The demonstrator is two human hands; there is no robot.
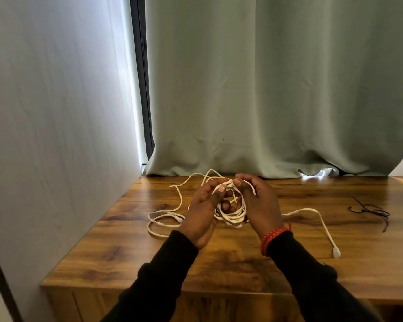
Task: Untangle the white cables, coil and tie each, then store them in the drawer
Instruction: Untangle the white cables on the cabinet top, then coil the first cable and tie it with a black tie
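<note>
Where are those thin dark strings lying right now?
In the head view, the dark strings lie on the wooden tabletop, far right, beyond the loose white cable end.

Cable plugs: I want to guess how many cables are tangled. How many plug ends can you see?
2. One plug lies on the table at the right, past the right hand. Another plug lies beside the left hand. Others may be hidden in the bundle.

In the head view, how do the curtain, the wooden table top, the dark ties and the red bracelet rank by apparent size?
1. Curtain
2. Wooden table top
3. Dark ties and red bracelet: they look alike; the bracelet is nearer the camera, so I do not rank them.
</note>
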